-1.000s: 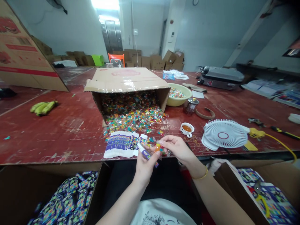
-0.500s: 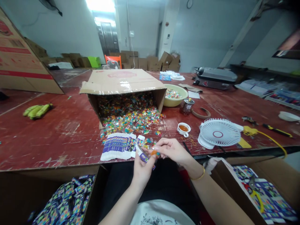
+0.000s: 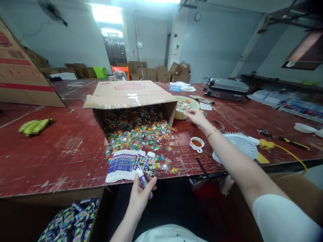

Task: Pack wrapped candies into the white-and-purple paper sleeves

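Note:
My left hand (image 3: 141,191), near the table's front edge, is closed around a small purple-and-white carton (image 3: 143,178). Beside it on the table lies a fanned row of flat cartons (image 3: 123,166) of the same kind. My right hand (image 3: 198,118) is stretched out at the near rim of a pale yellow bowl (image 3: 180,116) of colourful small pieces. Its fingers are blurred, so I cannot tell whether they hold anything. Wrapped candies (image 3: 146,134) spill from a big cardboard box (image 3: 131,94) lying on its side, and a few packets (image 3: 165,164) rest nearer to me.
A cup of brown liquid (image 3: 197,144) and a white fan (image 3: 237,146) stand on the right. Bananas (image 3: 35,127) lie at left. Below the table edge, a carton (image 3: 101,205) holds many filled packs. A grey case (image 3: 227,89) sits farther back.
My right hand has left the carton and moved forward and right to the bowl. My left hand, still gripping the carton, has shifted slightly left and down. The view has tilted up a little.

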The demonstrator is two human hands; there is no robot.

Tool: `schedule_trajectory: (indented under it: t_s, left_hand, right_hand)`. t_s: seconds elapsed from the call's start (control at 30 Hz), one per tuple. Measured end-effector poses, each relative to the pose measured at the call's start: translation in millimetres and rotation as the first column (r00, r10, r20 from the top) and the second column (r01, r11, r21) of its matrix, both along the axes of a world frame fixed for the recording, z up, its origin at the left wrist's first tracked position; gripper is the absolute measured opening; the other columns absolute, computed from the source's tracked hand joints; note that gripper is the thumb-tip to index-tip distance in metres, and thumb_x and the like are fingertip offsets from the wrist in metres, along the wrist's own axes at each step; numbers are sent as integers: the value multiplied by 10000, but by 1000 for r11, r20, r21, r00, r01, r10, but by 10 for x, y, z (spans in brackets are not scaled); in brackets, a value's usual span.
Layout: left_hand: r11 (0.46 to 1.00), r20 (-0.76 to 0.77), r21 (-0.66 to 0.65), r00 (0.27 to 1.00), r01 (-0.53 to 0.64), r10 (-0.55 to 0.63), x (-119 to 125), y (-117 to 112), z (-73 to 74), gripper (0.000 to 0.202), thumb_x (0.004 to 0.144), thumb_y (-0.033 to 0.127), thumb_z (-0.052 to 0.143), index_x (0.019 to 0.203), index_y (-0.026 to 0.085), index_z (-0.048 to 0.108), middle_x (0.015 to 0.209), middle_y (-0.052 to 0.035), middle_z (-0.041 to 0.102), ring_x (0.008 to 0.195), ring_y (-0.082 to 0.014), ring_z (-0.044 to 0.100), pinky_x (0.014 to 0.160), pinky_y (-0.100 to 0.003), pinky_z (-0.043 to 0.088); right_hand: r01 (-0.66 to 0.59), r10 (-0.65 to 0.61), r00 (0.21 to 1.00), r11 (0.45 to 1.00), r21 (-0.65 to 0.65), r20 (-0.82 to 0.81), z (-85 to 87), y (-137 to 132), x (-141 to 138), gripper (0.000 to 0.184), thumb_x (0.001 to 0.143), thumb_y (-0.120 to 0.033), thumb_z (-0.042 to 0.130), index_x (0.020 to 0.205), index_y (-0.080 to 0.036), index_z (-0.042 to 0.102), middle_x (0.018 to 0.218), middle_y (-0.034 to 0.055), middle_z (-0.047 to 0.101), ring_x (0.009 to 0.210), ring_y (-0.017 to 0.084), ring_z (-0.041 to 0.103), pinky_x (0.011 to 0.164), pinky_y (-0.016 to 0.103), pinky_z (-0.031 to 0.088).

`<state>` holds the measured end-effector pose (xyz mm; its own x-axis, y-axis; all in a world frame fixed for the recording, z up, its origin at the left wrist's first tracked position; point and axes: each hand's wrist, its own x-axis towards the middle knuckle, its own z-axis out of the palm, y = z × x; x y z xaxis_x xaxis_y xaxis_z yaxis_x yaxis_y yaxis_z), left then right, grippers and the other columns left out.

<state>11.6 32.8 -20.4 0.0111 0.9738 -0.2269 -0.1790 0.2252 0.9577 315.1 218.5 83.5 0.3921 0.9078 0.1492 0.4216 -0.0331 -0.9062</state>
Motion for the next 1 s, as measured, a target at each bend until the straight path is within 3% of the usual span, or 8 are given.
schedule_trajectory:
  t_s: [0.1,0.17,0.3,0.47,0.6,0.73,0.87,1.0]
  left_hand:
    - [995,-62,-27,993,98,-100,-17,-44,-85,414,670,469,694,875,199,456,531,98,485,404,-65,469,442,-196,434]
    - [984,-85,-20,981,175,-176,0,-74,-121,415,685,502,668,857,198,445,516,96,471,381,-64,448,396,-184,381]
    - [972,-176,1,957,235,-231,44,-132,-104,433,674,517,675,870,192,466,544,96,434,410,-51,411,397,-173,356]
    - [951,-336,-30,892,309,-301,6,-140,-106,498,677,535,656,993,185,496,554,73,496,401,-84,425,392,-209,369]
    - [953,-497,69,838,297,-225,-29,-87,-178,439,666,464,682,972,201,508,726,6,649,603,-145,581,568,-238,449]
    - [932,-624,88,749,351,-223,30,-57,-133,400,670,403,671,971,226,477,795,-9,683,697,-181,630,639,-263,454]
    - [919,-719,139,675,370,-163,93,-88,-54,394,705,402,625,1018,235,454,829,-32,688,723,-207,647,640,-281,455]
    - [923,-738,211,672,323,-66,73,-120,-43,412,734,404,590,1077,248,425,829,-26,690,712,-213,662,619,-281,460]
  right_hand:
    - [-128,138,989,974,-189,43,-587,-145,-272,109,681,-148,755,667,-116,651,627,6,643,614,139,604,648,254,504]
    - [-182,205,978,930,-319,40,-921,-235,-458,150,689,-141,756,630,-114,621,610,-23,618,590,122,589,630,260,505]
    - [-276,294,955,832,-481,-40,-1215,-259,-698,168,837,-212,639,708,-115,590,628,-48,591,521,76,548,549,230,492]
    - [-423,348,906,777,-466,-242,-1112,-368,-734,233,691,-204,765,569,-113,589,455,-53,537,378,52,422,416,198,385]
    - [-486,344,834,829,-278,-432,-918,-765,-750,275,604,-346,804,650,-139,627,572,-18,618,447,55,481,459,194,410]
    - [-462,342,778,880,-111,-527,-733,-1278,-922,328,626,-443,772,686,-174,593,574,-29,607,494,75,527,512,204,449]
    - [-374,333,820,927,4,-465,-673,-1609,-1150,310,625,-414,784,679,-168,603,585,-8,594,517,103,523,508,233,430]
    - [-446,446,883,894,38,-146,-683,-1705,-1229,245,669,-397,736,658,-167,653,830,32,542,670,135,529,580,273,432]
